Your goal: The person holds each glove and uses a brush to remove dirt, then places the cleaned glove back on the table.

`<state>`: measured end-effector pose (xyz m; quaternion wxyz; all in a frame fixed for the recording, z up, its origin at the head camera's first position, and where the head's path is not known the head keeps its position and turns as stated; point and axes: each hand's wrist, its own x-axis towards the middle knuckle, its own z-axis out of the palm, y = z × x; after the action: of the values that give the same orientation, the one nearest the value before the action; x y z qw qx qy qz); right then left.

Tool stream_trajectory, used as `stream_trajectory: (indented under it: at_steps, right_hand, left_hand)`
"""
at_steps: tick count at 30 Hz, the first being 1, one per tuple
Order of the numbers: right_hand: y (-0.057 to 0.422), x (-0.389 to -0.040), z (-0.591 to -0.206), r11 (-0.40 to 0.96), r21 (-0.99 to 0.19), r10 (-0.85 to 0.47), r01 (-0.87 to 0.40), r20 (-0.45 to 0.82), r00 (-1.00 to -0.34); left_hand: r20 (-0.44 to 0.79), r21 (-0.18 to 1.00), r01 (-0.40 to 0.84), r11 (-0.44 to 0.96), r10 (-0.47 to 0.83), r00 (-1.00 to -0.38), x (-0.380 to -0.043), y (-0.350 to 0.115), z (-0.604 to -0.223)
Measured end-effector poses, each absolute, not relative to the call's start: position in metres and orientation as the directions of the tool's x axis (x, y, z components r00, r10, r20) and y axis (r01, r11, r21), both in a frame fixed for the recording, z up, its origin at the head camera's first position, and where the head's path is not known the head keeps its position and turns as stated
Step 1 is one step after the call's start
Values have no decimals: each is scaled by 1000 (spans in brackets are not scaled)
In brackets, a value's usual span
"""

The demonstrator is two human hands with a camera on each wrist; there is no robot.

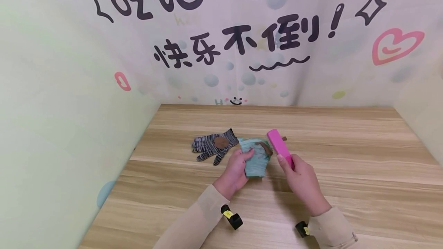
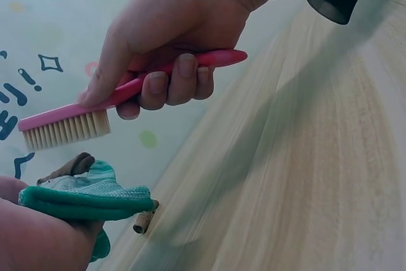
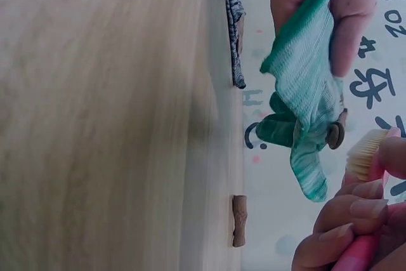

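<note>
My left hand [image 1: 238, 169] grips a pale green knitted glove [image 1: 256, 165] by its cuff end, thumb on top. A curved brown lump [image 1: 265, 148], perhaps clay or mud, lies on the glove's upper face. In my right hand [image 1: 303, 178] is a pink brush [image 1: 278, 141], gripped by its handle. Its pale bristles [image 2: 66, 132] face down over the glove, with a gap between them and the lump in the left wrist view. The glove's fingers [image 3: 309, 172] hang loosely in the right wrist view.
A grey and black striped glove [image 1: 207, 145] with a brown patch [image 1: 221, 142] lies flat behind my left hand. A short brown stick-like piece [image 3: 239, 221] rests on the wooden table [image 1: 363, 156]. A printed cloth [image 1: 214, 49] hangs at the table's back.
</note>
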<state>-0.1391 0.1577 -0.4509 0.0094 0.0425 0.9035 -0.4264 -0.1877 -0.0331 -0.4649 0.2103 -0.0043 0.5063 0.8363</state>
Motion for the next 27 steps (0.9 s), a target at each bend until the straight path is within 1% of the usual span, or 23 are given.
stream_trajectory:
  at_steps: [6, 12, 19, 27]
  right_hand:
    - [152, -136, -448, 599, -798, 36, 67, -57, -998]
    - [148, -135, -451, 601, -798, 19, 52, -51, -999]
    - [152, -136, -454, 604, -793, 35, 85, -81, -996]
    - [156, -139, -454, 616, -780, 55, 111, -98, -994]
  left_hand:
    - [-212, 828, -352, -435, 339, -917, -190, -31, -466]
    - [-219, 833, -361, -419, 350, -911, -187, -30, -463]
    - [-241, 825, -392, -406, 375, -895, -186, -30, -462]
    - [-229, 835, -387, -390, 392, -891, -185, -29, -462]
